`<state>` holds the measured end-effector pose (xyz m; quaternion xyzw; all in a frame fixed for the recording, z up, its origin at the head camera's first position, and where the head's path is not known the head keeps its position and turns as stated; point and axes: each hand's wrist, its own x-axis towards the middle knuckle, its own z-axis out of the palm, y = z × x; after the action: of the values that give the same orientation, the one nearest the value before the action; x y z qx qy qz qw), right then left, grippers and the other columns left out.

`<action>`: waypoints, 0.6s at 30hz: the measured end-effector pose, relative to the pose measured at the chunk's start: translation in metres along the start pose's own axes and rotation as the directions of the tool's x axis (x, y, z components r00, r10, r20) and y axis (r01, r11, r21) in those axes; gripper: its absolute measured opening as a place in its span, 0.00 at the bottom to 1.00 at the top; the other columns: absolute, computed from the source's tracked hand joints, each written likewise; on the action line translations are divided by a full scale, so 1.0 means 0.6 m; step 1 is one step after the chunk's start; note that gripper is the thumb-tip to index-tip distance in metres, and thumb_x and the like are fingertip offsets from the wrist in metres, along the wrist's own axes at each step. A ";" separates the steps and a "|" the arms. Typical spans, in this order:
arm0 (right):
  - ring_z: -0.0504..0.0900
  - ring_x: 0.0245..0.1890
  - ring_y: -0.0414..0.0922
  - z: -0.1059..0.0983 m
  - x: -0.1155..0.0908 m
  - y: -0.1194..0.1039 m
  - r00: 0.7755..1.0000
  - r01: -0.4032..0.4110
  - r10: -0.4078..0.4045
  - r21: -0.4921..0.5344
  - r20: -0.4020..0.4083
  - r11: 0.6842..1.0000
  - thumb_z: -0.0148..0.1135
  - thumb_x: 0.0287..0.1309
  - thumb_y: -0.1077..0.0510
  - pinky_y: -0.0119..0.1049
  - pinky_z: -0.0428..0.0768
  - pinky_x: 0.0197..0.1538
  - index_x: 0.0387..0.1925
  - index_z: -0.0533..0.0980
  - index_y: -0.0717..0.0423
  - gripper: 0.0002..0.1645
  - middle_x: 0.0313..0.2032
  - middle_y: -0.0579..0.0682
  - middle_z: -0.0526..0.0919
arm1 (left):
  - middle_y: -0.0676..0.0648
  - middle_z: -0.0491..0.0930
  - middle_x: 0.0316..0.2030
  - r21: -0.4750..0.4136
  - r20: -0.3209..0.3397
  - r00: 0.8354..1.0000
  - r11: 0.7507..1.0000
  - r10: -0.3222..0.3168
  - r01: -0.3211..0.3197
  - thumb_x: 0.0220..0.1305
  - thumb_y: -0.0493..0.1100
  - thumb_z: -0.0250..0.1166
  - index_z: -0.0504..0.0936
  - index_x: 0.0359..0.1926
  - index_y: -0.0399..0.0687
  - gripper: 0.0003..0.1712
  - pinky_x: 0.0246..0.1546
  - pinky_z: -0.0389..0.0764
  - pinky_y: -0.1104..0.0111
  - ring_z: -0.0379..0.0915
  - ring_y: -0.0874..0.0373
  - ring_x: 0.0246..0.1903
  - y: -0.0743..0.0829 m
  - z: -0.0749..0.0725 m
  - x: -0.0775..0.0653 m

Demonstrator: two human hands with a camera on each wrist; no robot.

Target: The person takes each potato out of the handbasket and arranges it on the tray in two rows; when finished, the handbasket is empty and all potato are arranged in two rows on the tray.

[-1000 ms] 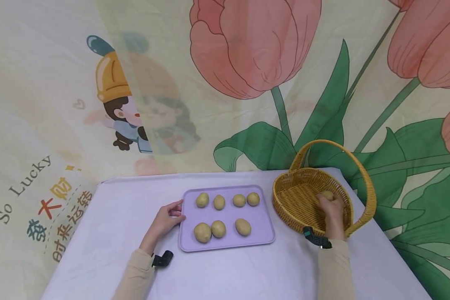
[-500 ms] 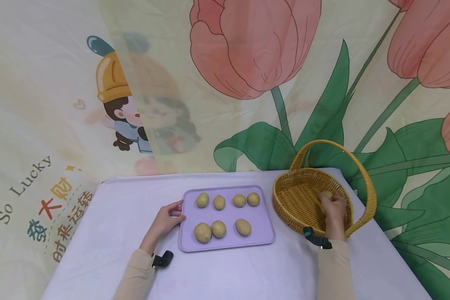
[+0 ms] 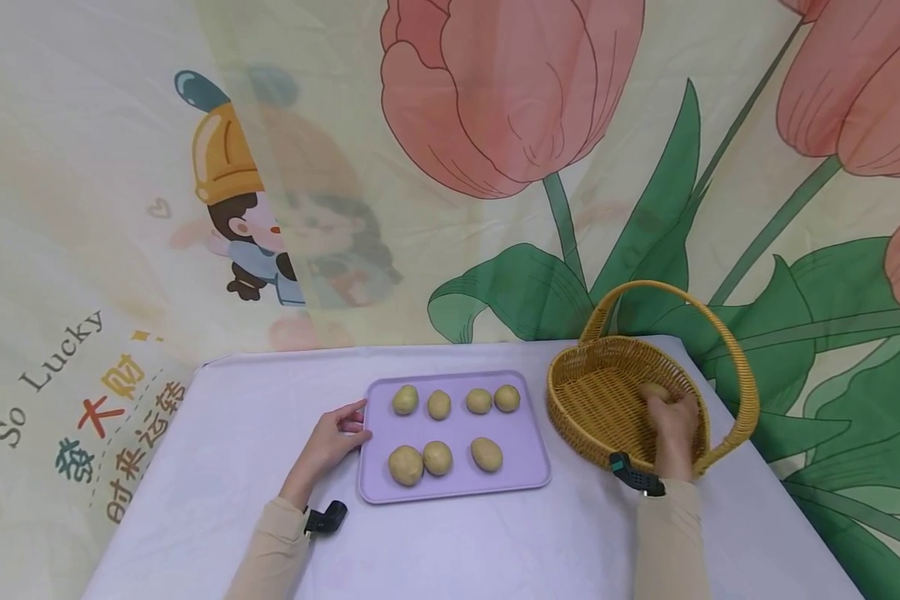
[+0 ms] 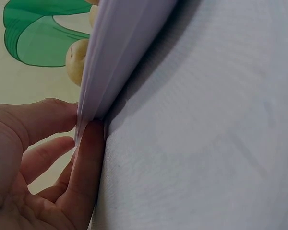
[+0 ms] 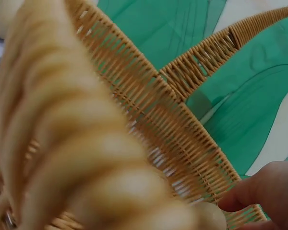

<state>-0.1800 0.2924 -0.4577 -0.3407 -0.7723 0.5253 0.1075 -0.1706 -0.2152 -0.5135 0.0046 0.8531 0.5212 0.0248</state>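
My left hand (image 3: 335, 437) is at the left edge of a lilac tray (image 3: 450, 480). In the left wrist view its thumb and a finger (image 4: 86, 163) grip the tray's rim from above and below. Several potatoes (image 3: 486, 454) lie on the tray in two rows. Inside a wicker basket (image 3: 581, 442), my right hand (image 3: 675, 421) holds a potato (image 3: 653, 391) near the basket's right side. In the right wrist view, the fingertips meet that potato (image 5: 211, 215), whose lower part is cut off by the frame. The hand hides part of the basket floor.
The basket's tall arched handle (image 3: 735, 367) rises over its right side, beside my right forearm. A white cloth (image 3: 450, 550) covers the table. Behind it hangs a backdrop printed with tulips (image 3: 510, 92). Each wrist wears a small black camera (image 3: 327, 517).
My right hand has shifted slightly right in the basket, still at the potato. The basket has moved a little to the right. Left hand and tray have stayed put.
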 end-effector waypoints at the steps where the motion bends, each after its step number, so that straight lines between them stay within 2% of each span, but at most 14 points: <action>1: 0.56 0.66 0.64 -0.002 0.000 -0.001 1.000 0.005 -0.004 -0.022 0.015 1.000 0.53 0.65 0.53 0.55 0.56 0.71 0.72 0.52 0.72 0.42 0.69 0.73 0.54 | 0.39 0.79 0.44 0.002 -0.002 1.000 1.000 -0.006 0.006 0.55 0.29 0.69 0.72 0.64 0.31 0.34 0.36 0.78 0.76 0.78 0.56 0.39 0.000 0.001 0.000; 5: 0.53 0.69 0.66 -0.010 -0.001 -0.003 0.995 0.022 -0.013 -0.090 0.096 0.996 0.47 0.69 0.48 0.57 0.54 0.71 0.74 0.48 0.69 0.44 0.71 0.73 0.50 | 0.39 0.79 0.44 0.002 -0.002 1.000 1.000 -0.014 0.014 0.55 0.29 0.69 0.72 0.65 0.32 0.34 0.36 0.78 0.76 0.78 0.54 0.40 0.001 0.001 0.001; 8: 0.51 0.70 0.68 -0.011 0.000 -0.003 0.991 0.035 -0.023 -0.095 0.128 0.995 0.46 0.69 0.47 0.58 0.53 0.71 0.74 0.46 0.69 0.44 0.71 0.73 0.48 | 0.39 0.79 0.44 -0.004 0.000 1.000 1.000 -0.012 0.012 0.55 0.29 0.69 0.72 0.65 0.32 0.34 0.36 0.78 0.76 0.78 0.55 0.40 0.001 0.001 0.001; 18: 0.55 0.67 0.66 -0.006 0.000 0.002 0.996 0.019 -0.015 -0.041 0.089 0.999 0.49 0.68 0.53 0.58 0.56 0.69 0.70 0.54 0.72 0.38 0.68 0.72 0.54 | 0.38 0.79 0.44 0.001 0.000 1.000 1.000 -0.010 0.010 0.55 0.28 0.68 0.72 0.65 0.31 0.34 0.36 0.78 0.76 0.78 0.55 0.39 0.002 0.000 -0.001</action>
<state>-0.1777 0.2954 -0.4573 -0.3127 -0.7900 0.5227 0.0703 -0.1699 -0.2149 -0.5126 0.0002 0.8534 0.5206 0.0272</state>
